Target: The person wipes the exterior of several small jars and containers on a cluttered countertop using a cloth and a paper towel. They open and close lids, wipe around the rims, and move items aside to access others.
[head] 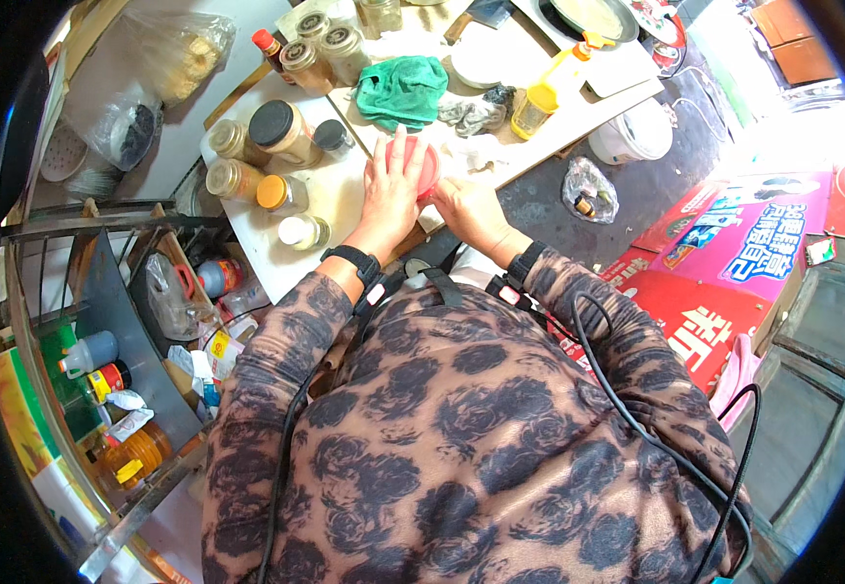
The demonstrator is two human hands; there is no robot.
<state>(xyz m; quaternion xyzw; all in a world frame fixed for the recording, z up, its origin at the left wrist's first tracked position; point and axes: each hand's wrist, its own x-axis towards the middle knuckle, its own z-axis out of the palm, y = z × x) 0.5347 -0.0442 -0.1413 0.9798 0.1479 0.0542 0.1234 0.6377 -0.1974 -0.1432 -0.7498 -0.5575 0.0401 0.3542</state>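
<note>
A container with a red lid (428, 169) is between my hands at the near edge of the table. My left hand (391, 191) lies over the lid with its fingers spread across the top. My right hand (475, 212) grips the container's right side low down; its fingertips are partly hidden. Just beyond lies a crumpled green cloth (402, 91), with grey-and-white gloves (477, 111) to its right. To the left stand a large jar with a black lid (283, 133), a jar with an orange lid (281, 193) and a jar with a white lid (304, 231).
A yellow spray bottle (535, 109) and a white bowl (477, 58) stand farther back on the table. Glass jars (344, 55) and a red-capped bottle (270, 50) are at the back left. A white bucket (630, 135) is on the floor at right; a shelf rack (145, 314) is at left.
</note>
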